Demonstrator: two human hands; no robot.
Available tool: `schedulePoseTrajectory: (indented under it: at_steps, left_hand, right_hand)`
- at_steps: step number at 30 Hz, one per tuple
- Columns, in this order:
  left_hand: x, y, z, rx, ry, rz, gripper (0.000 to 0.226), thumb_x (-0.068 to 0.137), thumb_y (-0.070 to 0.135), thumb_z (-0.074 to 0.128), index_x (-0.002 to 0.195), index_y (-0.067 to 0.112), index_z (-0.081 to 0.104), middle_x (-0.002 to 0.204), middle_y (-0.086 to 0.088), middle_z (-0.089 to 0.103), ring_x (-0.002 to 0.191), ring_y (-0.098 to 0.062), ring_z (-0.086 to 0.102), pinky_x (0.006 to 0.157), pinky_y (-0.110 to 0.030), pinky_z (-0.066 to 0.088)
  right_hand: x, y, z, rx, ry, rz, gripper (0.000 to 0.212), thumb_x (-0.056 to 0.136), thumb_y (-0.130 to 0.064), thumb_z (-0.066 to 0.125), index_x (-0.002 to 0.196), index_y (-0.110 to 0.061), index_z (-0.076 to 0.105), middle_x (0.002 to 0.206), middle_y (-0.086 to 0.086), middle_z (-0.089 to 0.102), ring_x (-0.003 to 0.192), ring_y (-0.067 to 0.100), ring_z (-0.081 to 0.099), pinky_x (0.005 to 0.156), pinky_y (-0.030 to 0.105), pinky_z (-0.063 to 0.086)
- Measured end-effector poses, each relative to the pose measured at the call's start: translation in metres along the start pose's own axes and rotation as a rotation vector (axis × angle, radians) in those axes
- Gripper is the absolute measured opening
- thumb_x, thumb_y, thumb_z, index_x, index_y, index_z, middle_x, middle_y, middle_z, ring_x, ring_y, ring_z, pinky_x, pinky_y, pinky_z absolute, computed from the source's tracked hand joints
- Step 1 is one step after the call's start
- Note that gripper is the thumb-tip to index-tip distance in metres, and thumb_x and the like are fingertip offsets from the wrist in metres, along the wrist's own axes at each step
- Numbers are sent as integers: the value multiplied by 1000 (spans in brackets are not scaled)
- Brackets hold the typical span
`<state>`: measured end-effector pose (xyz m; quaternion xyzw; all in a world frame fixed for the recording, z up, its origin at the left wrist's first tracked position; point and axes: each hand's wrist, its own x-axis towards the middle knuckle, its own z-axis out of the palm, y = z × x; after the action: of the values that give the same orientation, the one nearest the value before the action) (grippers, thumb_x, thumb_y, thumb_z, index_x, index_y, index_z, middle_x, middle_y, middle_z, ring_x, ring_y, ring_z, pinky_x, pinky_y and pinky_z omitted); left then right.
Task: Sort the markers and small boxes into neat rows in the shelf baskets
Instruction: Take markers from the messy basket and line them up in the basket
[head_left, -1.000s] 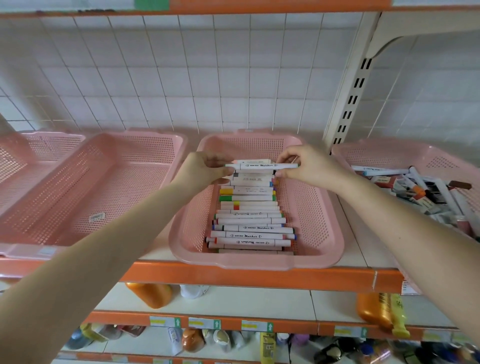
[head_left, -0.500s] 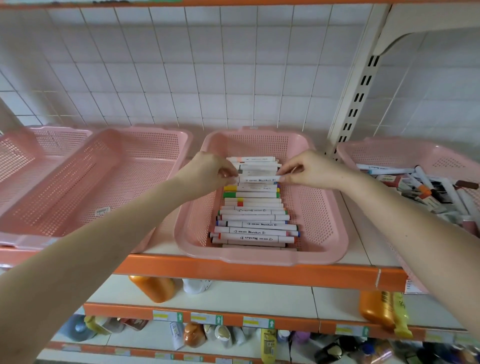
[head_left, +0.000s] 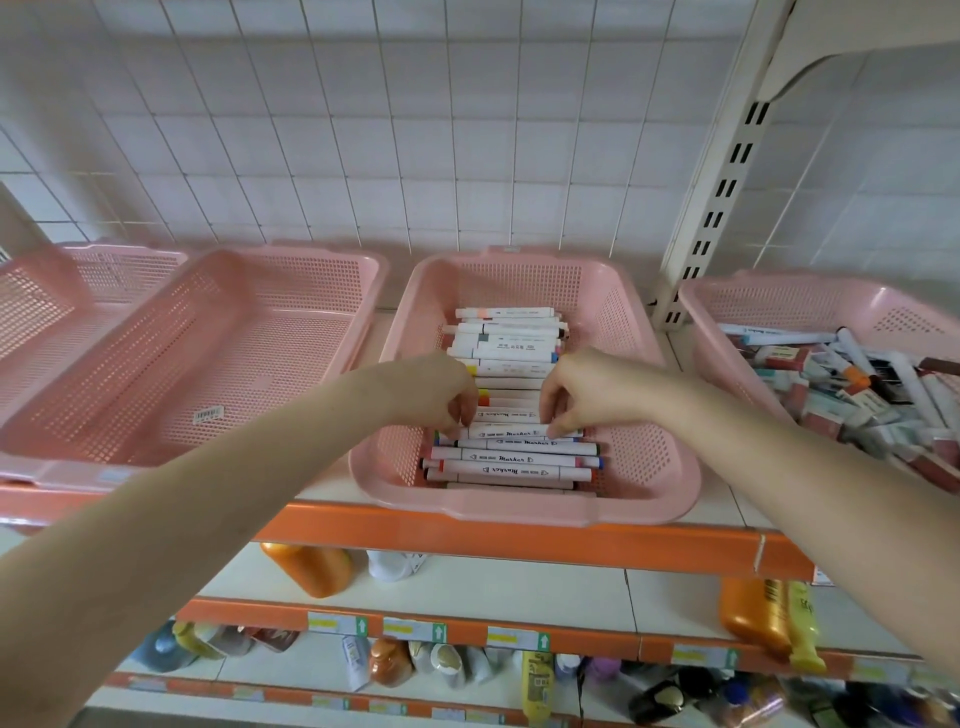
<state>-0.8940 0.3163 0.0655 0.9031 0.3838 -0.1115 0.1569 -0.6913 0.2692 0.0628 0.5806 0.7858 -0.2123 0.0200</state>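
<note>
Shelving with an orange front edge (head_left: 519, 535) carries four pink mesh baskets side by side. The far-left basket (head_left: 41, 312) and the wide one next to it (head_left: 171, 364) show only bare mesh, apart from a barcode sticker in the wide one. The right basket (head_left: 779, 301) has a messy heap of markers and small boxes (head_left: 857, 395), all lying every which way. The middle basket (head_left: 519, 506) is the tidy one: a row of markers (head_left: 511, 470) runs front to back, each lying crosswise. Both hands are down in that basket around mid-row. The left hand (head_left: 441, 389) and right hand (head_left: 587, 395) have fingers curled, each pinching one end of the same white marker (head_left: 511, 432), which sits level on the row.
</note>
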Motion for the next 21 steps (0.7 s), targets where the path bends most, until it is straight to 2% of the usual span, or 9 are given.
schedulePoseTrajectory:
  at_steps: [2, 4, 6, 10, 13, 15, 17, 19, 21]
  left_hand:
    - [0, 0, -1, -16, 9, 0, 17, 82, 14, 70, 99, 14, 68, 86, 8, 63, 62, 9, 55, 71, -11, 47]
    - [0, 1, -5, -24, 18, -1, 17, 83, 13, 68, 100, 15, 68, 87, 7, 65, 81, -4, 61, 82, -23, 50]
    - [1, 6, -13, -50, 40, 9, 17, 84, 13, 65, 101, 16, 68, 91, 5, 68, 86, -7, 61, 86, -25, 49]
    - [12, 23, -34, -48, 136, 82, 19, 89, 20, 61, 107, 18, 66, 98, 6, 67, 87, -6, 57, 83, -22, 44]
    - [35, 51, -43, -120, 308, 207, 19, 88, 12, 60, 103, 18, 69, 95, 6, 68, 84, -8, 61, 85, -20, 45]
    - [52, 77, -44, -233, 440, 308, 23, 87, 7, 59, 104, 18, 69, 91, 8, 67, 78, -1, 61, 77, -6, 43]
    - [69, 107, -45, -288, 504, 418, 27, 87, 4, 59, 109, 17, 67, 92, 10, 66, 74, 9, 56, 71, 3, 36]
    - [87, 136, -44, -284, 486, 515, 30, 86, 4, 59, 114, 15, 65, 98, 6, 68, 78, 2, 59, 73, 3, 36]
    - [103, 164, -44, -255, 458, 599, 31, 86, 4, 59, 115, 12, 64, 100, 1, 69, 84, -6, 61, 76, -1, 41]
  right_hand:
    - [0, -2, -2, -16, -12, 4, 16, 79, -28, 75, 92, -18, 74, 84, -12, 68, 77, 2, 61, 71, 17, 48]
    - [-2, -3, -10, -19, 9, 12, 16, 79, -28, 75, 92, -18, 74, 86, -12, 70, 82, 4, 63, 74, 18, 48]
    - [-7, -1, -28, -4, 100, 17, 16, 80, -28, 74, 94, -21, 74, 85, -15, 68, 79, -2, 60, 70, 10, 43]
    - [-35, 14, -75, -4, 308, 79, 14, 81, -25, 73, 95, -23, 75, 79, -18, 62, 70, -8, 53, 62, 1, 34]
    - [-75, 41, -95, -4, 415, 203, 14, 81, -24, 72, 94, -23, 75, 79, -14, 64, 72, -3, 55, 64, 8, 38]
    - [-107, 66, -97, 13, 474, 312, 13, 82, -23, 71, 95, -23, 75, 81, -12, 64, 75, 1, 56, 67, 14, 39]
    - [-138, 91, -91, 20, 511, 416, 15, 82, -20, 71, 96, -19, 75, 82, -9, 65, 77, 3, 56, 64, 6, 37]
    - [-168, 113, -79, 42, 521, 501, 17, 82, -15, 72, 98, -12, 75, 91, 0, 70, 78, 5, 57, 60, -5, 33]
    - [-194, 128, -67, 62, 507, 571, 18, 83, -12, 71, 99, -8, 74, 100, 6, 72, 77, 5, 57, 59, -7, 32]
